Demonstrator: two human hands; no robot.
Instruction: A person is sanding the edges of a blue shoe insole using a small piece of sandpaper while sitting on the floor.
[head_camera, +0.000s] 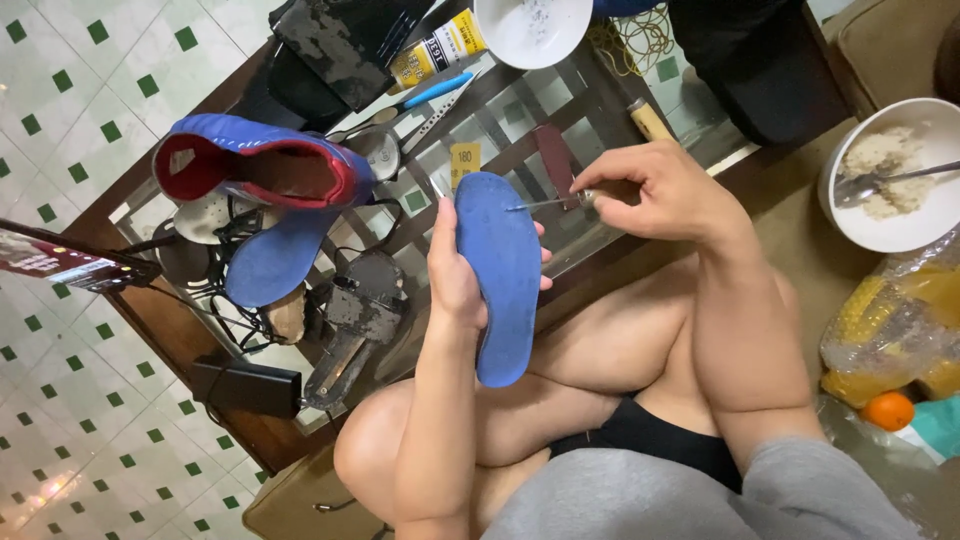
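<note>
Insole (500, 270) in left hand (455, 275), awl (550, 202) in right hand (650, 190)

A low glass-topped table (560, 95) with a dark wooden frame stands on a white floor (70, 400) patterned with small green squares. A blue-and-red shoe (262, 172) lies on its side on the glass, a loose blue insole (268, 262) just beside it. A white bowl (532, 28) sits at the far edge, near a yellow glue tube (437, 48) and a blue-handled tool (425, 95). A worn black sole (350, 330) rests near the front edge, with a black adapter (247, 387) and tangled black cables (235, 315) beside it. A phone (62, 263) with a lit screen overhangs the table's left corner.
</note>
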